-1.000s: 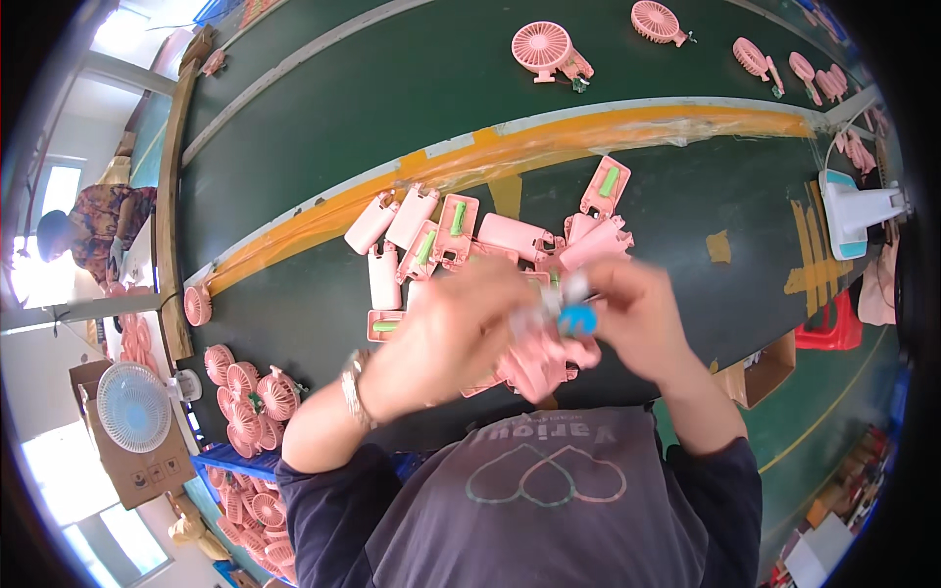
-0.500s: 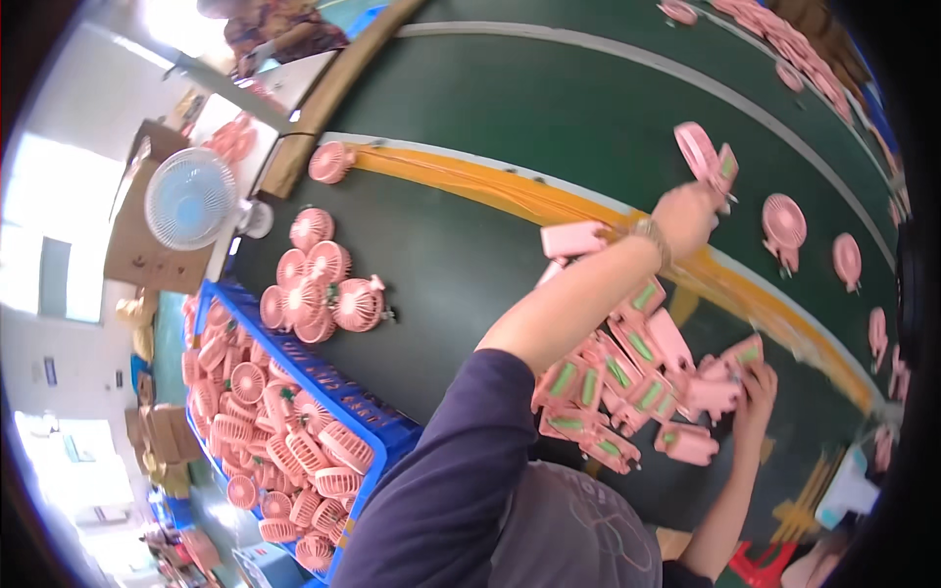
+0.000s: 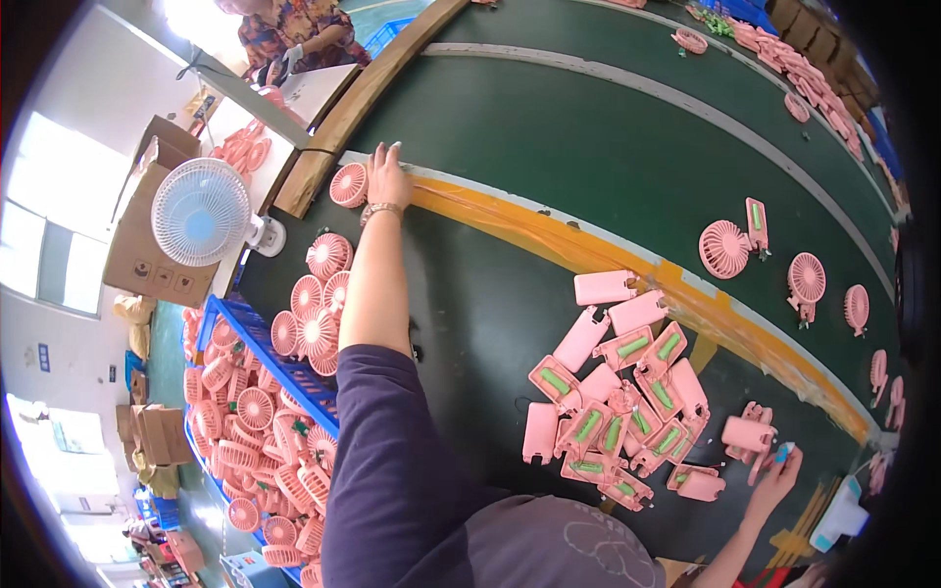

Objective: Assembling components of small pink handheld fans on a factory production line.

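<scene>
My left hand is at the far left of the workbench, fingers stretched out over the light rim, and nothing shows in it. Right beside it lies a pink round fan head. My right hand is low on the right, fingers bent together around a small blue-and-white piece that I cannot make out. Just left of its fingertips are pink handle casings. Between my arms spreads a heap of pink handle casings, several with green cells or strips inside. More fan heads sit left of my left forearm.
A blue crate full of pink fan heads stands at the left. Beyond the yellow-taped edge, a green belt carries pink fans. A white desk fan and a co-worker are at the far left.
My left hand has swung from the belt on the right to the far left. A fan with an open casing now lies on the belt. My right hand has drawn nearer, off the casings.
</scene>
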{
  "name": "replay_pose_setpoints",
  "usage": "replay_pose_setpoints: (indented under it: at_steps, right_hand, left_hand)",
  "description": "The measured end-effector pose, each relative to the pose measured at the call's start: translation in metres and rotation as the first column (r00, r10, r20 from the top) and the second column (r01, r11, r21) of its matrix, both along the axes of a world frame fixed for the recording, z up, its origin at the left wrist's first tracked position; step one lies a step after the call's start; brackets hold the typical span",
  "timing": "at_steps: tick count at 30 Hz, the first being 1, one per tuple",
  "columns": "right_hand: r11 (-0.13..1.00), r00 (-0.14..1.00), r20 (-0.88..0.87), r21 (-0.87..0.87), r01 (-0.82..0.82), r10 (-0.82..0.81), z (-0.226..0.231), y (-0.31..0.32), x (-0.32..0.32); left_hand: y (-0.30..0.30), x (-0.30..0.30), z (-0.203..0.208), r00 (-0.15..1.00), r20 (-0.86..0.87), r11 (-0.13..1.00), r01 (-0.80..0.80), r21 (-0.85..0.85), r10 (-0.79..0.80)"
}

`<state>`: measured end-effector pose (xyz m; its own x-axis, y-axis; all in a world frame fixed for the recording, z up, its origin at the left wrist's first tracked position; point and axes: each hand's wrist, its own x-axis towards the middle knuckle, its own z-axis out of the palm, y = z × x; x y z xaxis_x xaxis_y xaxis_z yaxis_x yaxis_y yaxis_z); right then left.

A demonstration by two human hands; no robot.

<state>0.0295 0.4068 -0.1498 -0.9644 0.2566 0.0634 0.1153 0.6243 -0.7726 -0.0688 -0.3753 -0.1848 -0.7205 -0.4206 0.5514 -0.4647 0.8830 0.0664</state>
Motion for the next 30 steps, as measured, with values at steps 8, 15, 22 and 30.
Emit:
replay_pose_setpoints:
  at_steps: [8,15,22,30]
  right_hand:
    - [0.868,0.961,-0.006,-0.431,0.248,-0.277,0.001,-0.007,0.004]
    - [0.801,0.978,0.058,-0.565,0.198,-0.201,0.002,0.006,0.016]
    - [0.793,0.994,-0.017,-0.604,0.074,-0.106,0.007,0.002,0.037]
    - [0.675,0.998,-0.014,-0.737,-0.047,0.055,0.071,-0.041,0.067]
  left_hand:
    - [-0.062,0.001,-0.057,0.755,0.647,0.919,0.323,-0.224,-0.108]
    - [0.026,0.013,0.033,0.922,-0.377,0.229,0.387,0.893,-0.089]
    - [0.206,0.017,0.126,0.771,-0.594,-0.089,0.591,0.802,-0.231]
    - [0.425,0.082,0.193,0.453,-0.595,-0.245,0.621,0.745,-0.664]
